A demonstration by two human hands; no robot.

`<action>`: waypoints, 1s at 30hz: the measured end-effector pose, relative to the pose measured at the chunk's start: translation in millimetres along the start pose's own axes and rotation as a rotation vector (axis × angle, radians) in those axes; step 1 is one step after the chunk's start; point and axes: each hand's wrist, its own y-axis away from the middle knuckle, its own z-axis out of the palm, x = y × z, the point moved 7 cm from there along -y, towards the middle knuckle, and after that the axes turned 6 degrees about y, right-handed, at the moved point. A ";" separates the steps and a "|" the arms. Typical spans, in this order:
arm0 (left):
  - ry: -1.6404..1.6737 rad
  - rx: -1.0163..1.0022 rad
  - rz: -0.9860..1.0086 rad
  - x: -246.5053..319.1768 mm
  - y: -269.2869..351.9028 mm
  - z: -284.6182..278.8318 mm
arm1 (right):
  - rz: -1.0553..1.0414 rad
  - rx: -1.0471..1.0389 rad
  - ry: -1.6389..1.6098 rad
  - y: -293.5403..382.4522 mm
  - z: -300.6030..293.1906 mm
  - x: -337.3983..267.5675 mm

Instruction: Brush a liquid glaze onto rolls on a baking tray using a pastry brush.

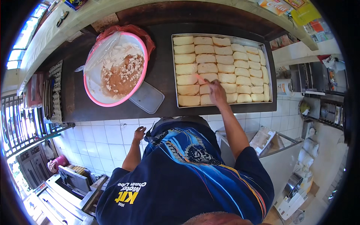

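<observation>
My right hand (pixel 217 92) reaches over a large metal baking tray (pixel 222 105) and grips a thin pinkish-red tool (pixel 201 79). The tool's tip is blurred, so its kind is unclear. It lies over the rows of pale, oblong bread pieces (pixel 185 59) that fill the tray. Some pieces in the second column look browner on top than their neighbours. Away from the tabletop, my left hand (pixel 139 133) hangs low beside my waist. Its fingers are loosely bent, with nothing seen between them.
A pink-rimmed basin (pixel 143 81) holds brown liquid and white, flour-like clumps, partly under clear plastic. Red plastic (pixel 150 42) lies behind it. A grey rectangular lid (pixel 149 98) sits partly beneath. Egg trays (pixel 57 91) stand at the left end; a shelf (pixel 157 4) overhangs the back.
</observation>
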 end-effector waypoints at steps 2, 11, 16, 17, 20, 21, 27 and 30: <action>0.030 -0.016 0.034 -3.4 -0.6 6.1 | 0.019 0.008 0.048 -26.1 -4.9 7.2; 0.070 0.079 0.019 3.2 26.2 17.9 | -0.252 -0.198 0.173 -56.7 4.5 23.0; 0.115 0.087 -0.032 -37.1 30.1 26.2 | -0.293 -0.127 0.205 -59.0 -9.6 20.7; 0.149 0.088 -0.073 -37.9 36.1 29.1 | -0.311 -0.119 0.245 -57.1 -2.2 23.2; 0.220 0.092 -0.160 -41.9 43.4 33.1 | -0.330 -0.164 0.231 -49.4 7.2 38.4; 0.216 0.102 -0.137 -43.5 41.0 31.1 | -0.313 -0.225 0.134 -42.6 4.7 45.6; 0.191 0.104 -0.080 -45.0 35.4 28.5 | 0.070 -0.128 0.044 5.5 -17.3 59.6; 0.179 0.080 -0.080 -33.8 33.5 31.3 | -0.044 -0.134 -0.138 19.6 5.5 40.8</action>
